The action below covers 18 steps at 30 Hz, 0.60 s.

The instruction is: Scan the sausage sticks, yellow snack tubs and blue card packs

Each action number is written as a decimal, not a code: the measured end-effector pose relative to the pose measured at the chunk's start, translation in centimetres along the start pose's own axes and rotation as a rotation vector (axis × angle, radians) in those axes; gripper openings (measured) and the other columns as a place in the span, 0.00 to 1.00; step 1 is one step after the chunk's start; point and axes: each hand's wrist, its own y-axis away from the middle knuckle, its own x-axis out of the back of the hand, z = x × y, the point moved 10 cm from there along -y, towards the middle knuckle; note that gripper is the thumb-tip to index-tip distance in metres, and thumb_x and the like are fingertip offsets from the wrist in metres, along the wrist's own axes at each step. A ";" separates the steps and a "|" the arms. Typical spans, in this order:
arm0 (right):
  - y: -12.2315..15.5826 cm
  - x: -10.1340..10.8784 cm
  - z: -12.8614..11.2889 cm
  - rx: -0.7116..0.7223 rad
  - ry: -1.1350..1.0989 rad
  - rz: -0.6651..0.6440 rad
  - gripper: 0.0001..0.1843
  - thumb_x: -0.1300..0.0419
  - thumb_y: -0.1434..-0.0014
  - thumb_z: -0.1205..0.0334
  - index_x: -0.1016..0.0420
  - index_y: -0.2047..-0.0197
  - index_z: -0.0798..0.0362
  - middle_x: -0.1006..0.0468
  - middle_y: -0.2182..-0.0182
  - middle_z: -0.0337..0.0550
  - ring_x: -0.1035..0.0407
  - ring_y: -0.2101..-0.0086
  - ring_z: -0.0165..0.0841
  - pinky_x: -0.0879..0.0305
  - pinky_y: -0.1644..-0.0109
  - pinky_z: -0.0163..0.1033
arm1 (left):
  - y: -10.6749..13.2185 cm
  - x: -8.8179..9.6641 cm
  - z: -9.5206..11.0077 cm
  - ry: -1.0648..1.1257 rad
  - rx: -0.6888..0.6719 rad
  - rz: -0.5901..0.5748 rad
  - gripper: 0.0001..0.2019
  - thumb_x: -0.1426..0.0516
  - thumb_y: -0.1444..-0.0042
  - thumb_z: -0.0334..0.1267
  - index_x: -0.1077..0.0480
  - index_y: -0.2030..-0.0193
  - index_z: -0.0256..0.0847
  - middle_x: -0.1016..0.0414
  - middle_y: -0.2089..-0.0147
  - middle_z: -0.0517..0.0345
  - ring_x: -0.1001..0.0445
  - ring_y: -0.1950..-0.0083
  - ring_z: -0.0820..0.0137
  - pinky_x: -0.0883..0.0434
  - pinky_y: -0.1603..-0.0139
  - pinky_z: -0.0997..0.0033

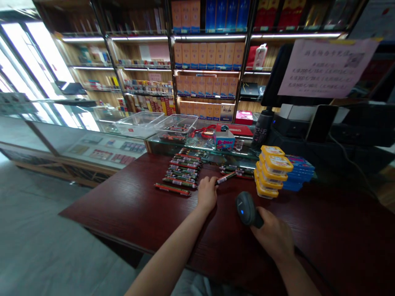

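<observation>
Looking down at our dark red wooden tabletop, we've got a handheld barcode scanner in the right hand, its fingers wrapped firmly round the grip and a small blue light glowing on the black head. Our left hand sits right by a single red-and-green wrapped stick, its fingers bunched together with the tips at the stick's near end. From up here, we can't tell whether they're pinching it or just touching it. That stick lies apart from the others, angled across the tabletop.

To the left, a pile of similar wrapped sticks lies roughly parallel, and a smaller row of sticks sits to the right. Past the scanner there's a stack of yellow-lidded plastic tubs with blue boxes beside it. Farther back, a clear plastic tray holding more sticks rests on the glass display counter.

Handling tip from us: these sticks look round, so a light pinch near one end should beat pressing from above, which could roll them. A relaxed wrist should help keep the scanner steady too.
</observation>
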 end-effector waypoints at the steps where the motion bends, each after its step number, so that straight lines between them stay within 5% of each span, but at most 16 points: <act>1: 0.1 -0.3 0.1 0.007 0.003 -0.014 0.11 0.45 0.43 0.61 0.28 0.56 0.48 0.20 0.60 0.41 0.26 0.62 0.38 0.41 0.63 0.39 | 0.0 0.3 -0.1 -0.004 0.013 0.013 0.13 0.46 0.42 0.33 0.33 0.50 0.47 0.32 0.54 0.53 0.36 0.51 0.62 0.40 0.50 0.63; 6: 0.4 -0.6 0.3 0.017 0.006 -0.047 0.12 0.48 0.41 0.60 0.29 0.55 0.48 0.21 0.59 0.41 0.26 0.62 0.37 0.41 0.63 0.38 | -1.7 3.8 -1.6 -0.034 0.056 0.121 0.14 0.50 0.42 0.31 0.33 0.51 0.49 0.28 0.55 0.55 0.36 0.50 0.61 0.44 0.45 0.56; 12: 0.6 -0.8 0.4 0.034 0.033 -0.018 0.11 0.48 0.41 0.59 0.29 0.57 0.47 0.21 0.62 0.40 0.25 0.64 0.38 0.41 0.65 0.39 | -5.3 8.5 -7.7 -0.110 0.093 0.181 0.16 0.52 0.44 0.28 0.32 0.52 0.46 0.29 0.48 0.52 0.37 0.42 0.60 0.52 0.35 0.48; 18: 0.7 -1.0 0.1 0.089 0.039 0.029 0.12 0.48 0.41 0.60 0.29 0.56 0.48 0.20 0.62 0.41 0.26 0.65 0.36 0.40 0.64 0.37 | -6.9 8.6 -14.1 -0.167 0.032 0.074 0.18 0.52 0.46 0.26 0.31 0.53 0.47 0.31 0.40 0.56 0.51 0.30 0.57 0.64 0.33 0.35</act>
